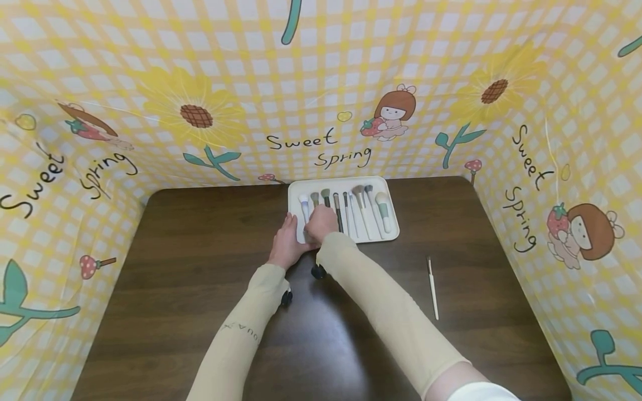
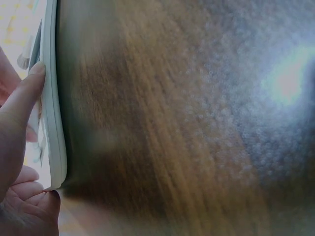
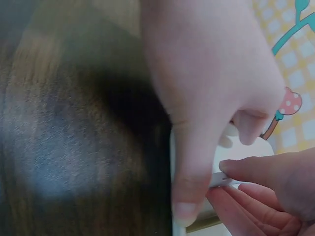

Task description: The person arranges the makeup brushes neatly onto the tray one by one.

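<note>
A white tray (image 1: 341,180) lies at the back of the table, with several makeup brushes side by side in it. My left hand (image 1: 287,242) holds the tray's near left corner; in the left wrist view its thumb (image 2: 35,81) lies along the rim and its fingers curl at the corner. Over the left part of the tray, my right hand (image 1: 322,221) pinches the pale handle of a makeup brush (image 3: 219,179) between thumb and fingers. The rest of that brush is hidden by the hands. Beside them lies a brush with a pale lilac-white head (image 1: 303,199).
Another makeup brush (image 1: 433,289), white-handled with a dark tip, lies on the dark wooden table (image 1: 200,312) to the right. A yellow checked cloth (image 1: 311,100) printed with flowers hangs behind the tray and along both sides.
</note>
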A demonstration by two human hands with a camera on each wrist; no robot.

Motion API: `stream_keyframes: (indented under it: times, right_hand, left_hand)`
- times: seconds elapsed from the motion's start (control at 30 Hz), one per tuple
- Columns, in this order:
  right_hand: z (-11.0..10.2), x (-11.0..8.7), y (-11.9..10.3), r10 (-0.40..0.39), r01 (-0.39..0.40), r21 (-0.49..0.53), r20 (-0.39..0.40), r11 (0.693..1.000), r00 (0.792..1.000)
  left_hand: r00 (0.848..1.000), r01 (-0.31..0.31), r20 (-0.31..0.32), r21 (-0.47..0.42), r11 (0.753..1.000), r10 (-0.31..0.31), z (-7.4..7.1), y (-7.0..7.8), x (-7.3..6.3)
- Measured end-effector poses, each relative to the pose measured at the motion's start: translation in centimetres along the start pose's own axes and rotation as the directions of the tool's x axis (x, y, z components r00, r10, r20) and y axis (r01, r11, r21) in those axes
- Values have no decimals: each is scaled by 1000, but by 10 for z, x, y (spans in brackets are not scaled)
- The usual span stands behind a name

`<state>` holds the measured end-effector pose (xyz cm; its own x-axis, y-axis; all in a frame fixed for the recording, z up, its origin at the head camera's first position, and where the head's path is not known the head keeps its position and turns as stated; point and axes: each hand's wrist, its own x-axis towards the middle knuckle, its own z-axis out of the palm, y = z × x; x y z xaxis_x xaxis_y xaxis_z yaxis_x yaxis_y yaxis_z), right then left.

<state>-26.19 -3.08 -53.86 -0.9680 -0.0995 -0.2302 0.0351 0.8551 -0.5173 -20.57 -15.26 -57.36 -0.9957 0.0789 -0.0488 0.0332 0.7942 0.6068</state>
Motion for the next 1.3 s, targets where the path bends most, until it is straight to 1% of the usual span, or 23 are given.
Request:
stream_keyframes:
  times: [0.13, 0.27, 0.4, 0.57, 0.63, 0.73, 0.83, 1.0, 1.07, 1.23, 1.3]
  right_hand:
    - [3, -4, 0, 35, -35, 7, -12, 999, 999]
    - [3, -8, 0, 41, -40, 15, -48, 999, 998]
    - [2, -10, 2, 28, -27, 14, -71, 1000, 997]
    - [-1, -9, 7, -21, 20, -13, -87, 1000, 996]
    - [-5, -8, 8, -35, 36, 14, -99, 999, 994]
    - [-18, -8, 9, -49, 59, 76, -124, 995, 991]
    - [-37, -8, 8, -44, 70, 168, -150, 983, 988]
    - [-68, -9, 9, -1, 61, 314, -188, 948, 982]
    - [-79, -10, 10, 11, 62, 343, -209, 937, 978]
    - [-106, -15, 18, 10, 110, 394, -290, 913, 957]
    - [-116, -20, 22, 11, 125, 421, -305, 898, 952]
  left_hand:
    - [1000, 15, 13, 3, 1000, -15, 0, 0, 0]
    - [1000, 19, 15, 3, 1000, -19, 0, 0, 0]
    - [1000, 19, 13, 2, 1000, -19, 1, 0, 0]
    - [1000, 8, 4, -3, 1000, -8, 2, -1, 0]
    - [1000, 10, 2, -10, 1000, -10, 2, 0, 0]
    - [1000, 20, 7, -25, 999, -19, 1, 0, -1]
    - [1000, 22, 11, -31, 999, -22, 1, 0, 0]
    - [1000, 21, 8, -24, 999, -21, 1, -1, 1]
    - [1000, 25, 10, -21, 999, -25, 1, -1, 1]
    - [999, 41, 19, -16, 999, -41, 2, -2, 2]
    - [999, 47, 22, -16, 999, -47, 3, -2, 2]
